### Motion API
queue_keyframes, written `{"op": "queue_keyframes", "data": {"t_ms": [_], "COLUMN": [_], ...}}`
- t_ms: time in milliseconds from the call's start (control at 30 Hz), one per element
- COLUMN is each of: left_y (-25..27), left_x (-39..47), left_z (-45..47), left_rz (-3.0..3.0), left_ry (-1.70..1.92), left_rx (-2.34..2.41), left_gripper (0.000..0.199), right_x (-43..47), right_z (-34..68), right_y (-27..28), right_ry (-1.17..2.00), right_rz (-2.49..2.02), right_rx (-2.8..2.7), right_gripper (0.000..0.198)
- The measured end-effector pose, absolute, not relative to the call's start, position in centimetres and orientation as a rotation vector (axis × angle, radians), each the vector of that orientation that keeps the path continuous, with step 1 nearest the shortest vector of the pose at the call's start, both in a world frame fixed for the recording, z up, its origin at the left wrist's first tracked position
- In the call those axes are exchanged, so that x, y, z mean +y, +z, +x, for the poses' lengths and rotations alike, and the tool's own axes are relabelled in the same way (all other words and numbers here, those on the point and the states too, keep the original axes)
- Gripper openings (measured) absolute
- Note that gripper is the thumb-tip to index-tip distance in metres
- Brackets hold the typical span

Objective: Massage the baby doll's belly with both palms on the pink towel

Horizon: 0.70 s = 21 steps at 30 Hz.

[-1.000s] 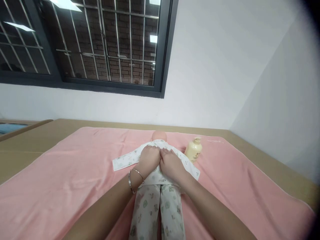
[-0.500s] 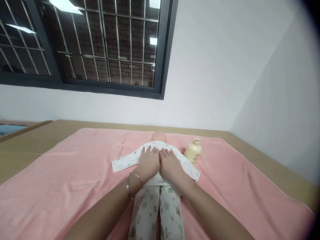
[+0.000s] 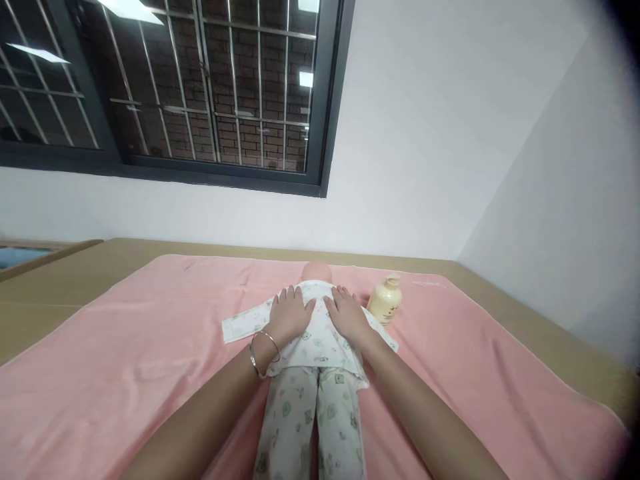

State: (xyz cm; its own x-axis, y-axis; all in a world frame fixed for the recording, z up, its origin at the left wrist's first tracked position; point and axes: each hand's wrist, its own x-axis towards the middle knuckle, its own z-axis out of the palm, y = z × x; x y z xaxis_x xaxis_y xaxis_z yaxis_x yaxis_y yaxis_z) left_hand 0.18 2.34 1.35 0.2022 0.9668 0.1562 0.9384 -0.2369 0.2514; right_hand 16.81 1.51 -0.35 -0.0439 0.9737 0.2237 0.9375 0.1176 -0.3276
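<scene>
A baby doll (image 3: 317,271) in a white printed top (image 3: 320,340) and matching trousers (image 3: 339,417) lies with its head away from me; its face is not visible. My left hand (image 3: 291,313) rests flat on the left side of the top, fingers stretched forward, a bracelet (image 3: 264,353) round the wrist. On the top's right side lies my right hand (image 3: 350,313), also flat with fingers extended. A strip of cloth shows between the two hands. The left sleeve (image 3: 246,323) is spread out on the blanket.
A pale yellow pump bottle (image 3: 385,301) stands just right of the doll. Under everything is a pink blanket (image 3: 140,347) on a tan padded surface (image 3: 45,320). Behind rises a white wall (image 3: 410,133) with a barred window (image 3: 240,87).
My hands have slid apart over the top, the left one leftward and the right one rightward. Half a second ago they touched at the middle. The doll and bottle stay in place.
</scene>
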Motion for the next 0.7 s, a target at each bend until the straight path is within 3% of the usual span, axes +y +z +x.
{"op": "queue_keyframes", "data": {"t_ms": [100, 267, 367, 700], "left_y": [1.8, 2.6, 2.4, -1.8], "left_x": [0.1, -2.1, -0.8, 5.0], "left_z": [1.0, 1.7, 1.7, 0.5], "left_rz": [2.536, 2.761, 2.728, 2.388], "left_ry": [0.363, 0.347, 0.542, 0.811], "left_rx": [1.881, 1.666, 1.583, 1.510], "left_gripper": [0.058, 0.050, 0.045, 0.054], "right_x": [-1.0, -3.8, -2.6, 1.9], "right_z": [14.9, 13.2, 13.8, 16.4], "right_y": [0.5, 1.7, 1.4, -2.4], "right_ry": [-0.018, -0.102, -0.057, 0.148], "right_rz": [-1.864, -1.774, -1.700, -1.551], "right_rx": [-2.132, -2.398, -2.300, -1.976], "right_gripper": [0.056, 0.073, 0.061, 0.057]}}
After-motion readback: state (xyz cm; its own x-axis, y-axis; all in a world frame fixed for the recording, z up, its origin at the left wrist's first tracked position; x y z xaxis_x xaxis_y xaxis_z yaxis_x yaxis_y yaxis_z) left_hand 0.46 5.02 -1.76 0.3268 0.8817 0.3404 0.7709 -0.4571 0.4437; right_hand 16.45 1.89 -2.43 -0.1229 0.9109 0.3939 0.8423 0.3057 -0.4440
